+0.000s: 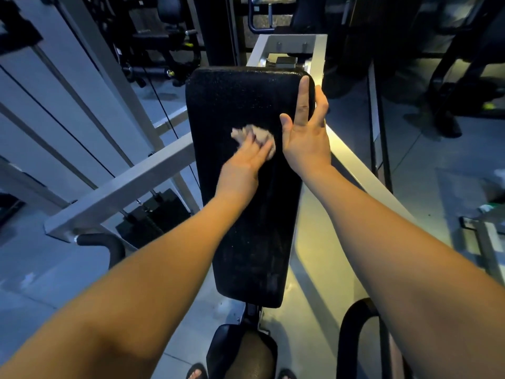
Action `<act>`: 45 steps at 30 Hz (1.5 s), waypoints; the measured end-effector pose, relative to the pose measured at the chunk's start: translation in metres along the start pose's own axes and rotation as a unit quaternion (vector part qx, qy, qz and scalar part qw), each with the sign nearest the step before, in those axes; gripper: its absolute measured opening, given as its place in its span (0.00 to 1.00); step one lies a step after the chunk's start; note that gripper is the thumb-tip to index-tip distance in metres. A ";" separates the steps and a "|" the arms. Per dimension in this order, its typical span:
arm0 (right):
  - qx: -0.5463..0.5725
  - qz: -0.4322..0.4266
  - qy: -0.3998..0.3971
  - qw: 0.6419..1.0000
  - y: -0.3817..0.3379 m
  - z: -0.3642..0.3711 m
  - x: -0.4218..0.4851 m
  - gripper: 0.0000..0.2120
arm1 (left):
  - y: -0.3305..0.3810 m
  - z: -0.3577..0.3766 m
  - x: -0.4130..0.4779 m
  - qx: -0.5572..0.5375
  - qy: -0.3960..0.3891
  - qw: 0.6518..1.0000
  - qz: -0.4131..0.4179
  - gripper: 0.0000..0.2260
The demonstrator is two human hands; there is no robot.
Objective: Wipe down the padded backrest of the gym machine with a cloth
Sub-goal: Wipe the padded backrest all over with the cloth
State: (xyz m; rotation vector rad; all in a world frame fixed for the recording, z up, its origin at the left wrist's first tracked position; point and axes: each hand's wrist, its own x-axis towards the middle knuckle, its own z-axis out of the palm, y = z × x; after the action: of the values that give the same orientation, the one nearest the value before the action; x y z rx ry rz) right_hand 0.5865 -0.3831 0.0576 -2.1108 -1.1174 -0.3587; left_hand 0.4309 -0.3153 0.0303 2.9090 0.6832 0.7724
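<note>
Black padded backrest runs away from the person, its near end above a dark seat pad. Partway up it the left hand presses flat, fingers together, on a crumpled pale cloth against the pad. Just beside it, the right hand is spread, fingers wrapping the pad's right edge, with the grey metal frame beyond.

Lower backrest pad bare, open for passes; right hand blocks upper right edge. Grey frame bars crowd the left side.
</note>
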 end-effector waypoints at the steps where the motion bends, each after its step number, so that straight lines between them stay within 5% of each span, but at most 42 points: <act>1: -0.002 -0.003 -0.002 1.000 0.000 -0.001 0.000 0.34 | -0.002 0.004 -0.016 0.023 -0.061 0.998 0.006 0.35; 3: -0.002 -0.005 -0.010 1.000 -0.001 -0.005 -0.001 0.34 | -0.004 0.005 -0.036 0.072 -0.190 0.979 0.020 0.35; 5: -0.004 -0.003 -0.014 1.000 -0.001 -0.007 -0.001 0.34 | -0.007 -0.007 -0.036 0.066 -0.233 0.970 0.032 0.33; 10: 0.010 0.009 -0.009 1.000 -0.005 -0.006 -0.002 0.33 | -0.012 -0.041 0.006 -0.059 0.016 0.998 -0.001 0.30; 15: -0.009 -0.003 -0.003 1.000 -0.004 -0.003 -0.002 0.34 | 0.005 -0.028 0.015 -0.028 0.003 0.998 -0.063 0.33; 18: -0.028 0.003 -0.012 1.000 -0.003 -0.005 -0.001 0.34 | 0.002 -0.001 -0.030 0.013 -0.111 0.991 -0.071 0.35; 23: -0.013 0.019 -0.038 0.999 -0.007 -0.014 -0.002 0.35 | -0.011 0.013 -0.025 0.068 -0.396 0.906 -0.131 0.41; 25: -0.001 0.024 -0.036 0.999 -0.010 -0.014 -0.003 0.35 | -0.003 -0.013 -0.012 0.038 -0.319 0.940 -0.114 0.33; 27: 0.023 0.026 -0.037 0.999 -0.013 -0.017 -0.004 0.36 | 0.004 -0.045 -0.005 -0.051 -0.073 0.991 -0.096 0.27; 29: 0.066 0.024 -0.036 0.997 -0.013 -0.021 -0.007 0.36 | 0.010 -0.068 0.016 -0.098 0.062 0.992 -0.057 0.25; 37: 0.024 0.042 -0.075 0.996 0.019 -0.030 -0.055 0.34 | 0.029 -0.024 0.039 -0.053 0.039 0.998 -0.001 0.30; 39: 0.003 0.046 -0.101 0.994 0.026 -0.026 -0.068 0.32 | 0.020 0.005 0.001 -0.042 -0.025 0.999 0.025 0.30; 43: 0.026 0.075 -0.132 0.988 0.028 -0.025 -0.079 0.29 | 0.015 0.033 -0.032 0.052 -0.282 0.958 0.024 0.33; 45: 0.064 0.087 -0.124 0.986 0.024 -0.029 -0.080 0.27 | 0.016 0.020 -0.021 -0.012 -0.251 0.968 -0.010 0.28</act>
State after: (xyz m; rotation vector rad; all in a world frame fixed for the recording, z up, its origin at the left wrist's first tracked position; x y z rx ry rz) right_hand 0.5615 -0.4615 0.0245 -2.1598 -1.0531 0.0591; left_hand 0.4309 -0.3375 0.0054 2.8798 0.6336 0.0223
